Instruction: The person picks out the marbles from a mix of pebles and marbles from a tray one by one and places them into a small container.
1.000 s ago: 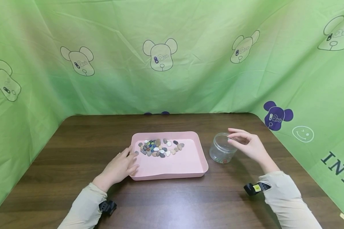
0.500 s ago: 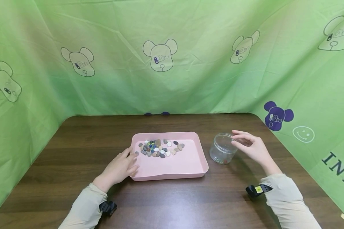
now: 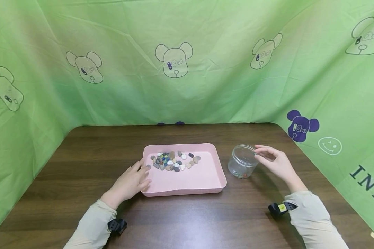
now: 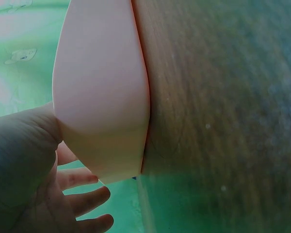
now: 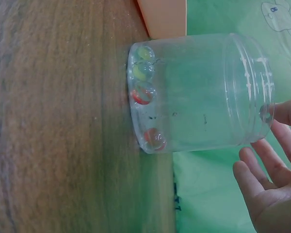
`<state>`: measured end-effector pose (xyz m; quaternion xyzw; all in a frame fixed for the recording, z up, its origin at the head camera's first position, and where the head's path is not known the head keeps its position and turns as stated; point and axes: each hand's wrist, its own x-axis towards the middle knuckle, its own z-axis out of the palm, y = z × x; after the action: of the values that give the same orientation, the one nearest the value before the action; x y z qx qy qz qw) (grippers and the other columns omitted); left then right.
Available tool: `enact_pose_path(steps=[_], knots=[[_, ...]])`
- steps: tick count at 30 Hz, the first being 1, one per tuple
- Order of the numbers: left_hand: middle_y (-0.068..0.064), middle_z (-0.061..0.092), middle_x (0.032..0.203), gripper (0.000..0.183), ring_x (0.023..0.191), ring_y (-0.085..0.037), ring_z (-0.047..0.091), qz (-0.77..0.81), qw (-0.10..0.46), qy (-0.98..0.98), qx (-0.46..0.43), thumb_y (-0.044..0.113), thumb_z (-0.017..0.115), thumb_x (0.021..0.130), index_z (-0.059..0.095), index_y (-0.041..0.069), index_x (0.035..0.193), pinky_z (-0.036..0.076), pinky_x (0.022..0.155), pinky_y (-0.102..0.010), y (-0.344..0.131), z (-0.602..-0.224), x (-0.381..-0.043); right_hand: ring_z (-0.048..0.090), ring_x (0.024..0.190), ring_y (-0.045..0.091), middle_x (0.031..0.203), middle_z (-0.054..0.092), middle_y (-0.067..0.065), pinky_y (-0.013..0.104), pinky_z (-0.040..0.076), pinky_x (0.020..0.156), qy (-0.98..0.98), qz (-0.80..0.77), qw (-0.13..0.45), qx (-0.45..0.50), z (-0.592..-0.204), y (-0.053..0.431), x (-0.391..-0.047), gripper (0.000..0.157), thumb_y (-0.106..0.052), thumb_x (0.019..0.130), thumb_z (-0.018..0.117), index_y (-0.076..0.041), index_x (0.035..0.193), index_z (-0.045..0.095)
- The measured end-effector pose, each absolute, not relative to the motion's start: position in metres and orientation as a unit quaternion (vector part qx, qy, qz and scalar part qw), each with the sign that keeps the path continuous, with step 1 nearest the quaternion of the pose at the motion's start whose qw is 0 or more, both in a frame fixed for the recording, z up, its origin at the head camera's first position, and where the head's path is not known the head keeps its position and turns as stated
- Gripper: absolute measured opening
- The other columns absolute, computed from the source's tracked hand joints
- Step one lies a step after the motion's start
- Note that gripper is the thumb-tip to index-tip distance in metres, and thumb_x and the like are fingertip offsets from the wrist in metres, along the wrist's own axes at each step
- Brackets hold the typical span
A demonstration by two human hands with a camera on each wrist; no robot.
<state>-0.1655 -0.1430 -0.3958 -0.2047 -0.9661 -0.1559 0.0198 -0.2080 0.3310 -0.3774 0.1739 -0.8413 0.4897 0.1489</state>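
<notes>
Filling, apparently: right hand pinches greenish glass marble beside clear cylindrical jar; release inside due. Left hand: fingers apart.

Left of the right fingers, the jar blocks low passage, mouth open; beyond it, narrow free table, then the tray.

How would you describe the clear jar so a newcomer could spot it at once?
On the brown table, find the pink tray holding pebbles. Just right of it, with the person's right hand at its rim, stands a round, lidless jar. Unlike the shallow, opaque tray, it is see-through, so marbles show through its wall.
</notes>
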Motion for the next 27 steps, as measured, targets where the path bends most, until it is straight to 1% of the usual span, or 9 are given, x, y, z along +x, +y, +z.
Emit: enact_pose_path(steps=[8, 18, 27], knots=[[-0.028, 0.037, 0.144, 0.047, 0.129, -0.044, 0.041, -0.158, 0.020, -0.965, -0.206, 0.028, 0.059, 0.089, 0.055, 0.000, 0.127, 0.036, 0.105, -0.056, -0.143, -0.397, -0.165, 0.055, 0.094, -0.020, 0.107, 0.055, -0.035, 0.001, 0.044, 0.079, -0.857, 0.465, 0.149, 0.165, -0.381, 0.335, -0.209, 0.021, -0.001, 0.086, 0.061, 0.014, 0.101, 0.057], [-0.028, 0.035, 0.144, 0.048, 0.130, -0.043, 0.040, -0.161, 0.017, -0.967, -0.199, 0.029, 0.059, 0.089, 0.054, 0.001, 0.128, 0.035, 0.106, -0.056, -0.143, -0.395, -0.165, 0.051, 0.095, -0.022, 0.105, 0.052, -0.036, -0.001, 0.041, 0.081, -0.863, 0.462, 0.132, 0.156, -0.376, 0.332, -0.207, 0.020, -0.003, 0.087, 0.060, 0.013, 0.100, 0.057], [-0.028, 0.035, 0.145, 0.048, 0.130, -0.043, 0.040, -0.160, 0.012, -0.968, -0.195, 0.028, 0.059, 0.089, 0.054, 0.001, 0.129, 0.035, 0.107, -0.055, -0.143, -0.395, -0.165, 0.053, 0.095, -0.021, 0.105, 0.051, -0.039, 0.000, 0.042, 0.082, -0.860, 0.457, 0.154, 0.167, -0.366, 0.324, -0.211, 0.018, -0.004, 0.088, 0.059, 0.011, 0.099, 0.057]])
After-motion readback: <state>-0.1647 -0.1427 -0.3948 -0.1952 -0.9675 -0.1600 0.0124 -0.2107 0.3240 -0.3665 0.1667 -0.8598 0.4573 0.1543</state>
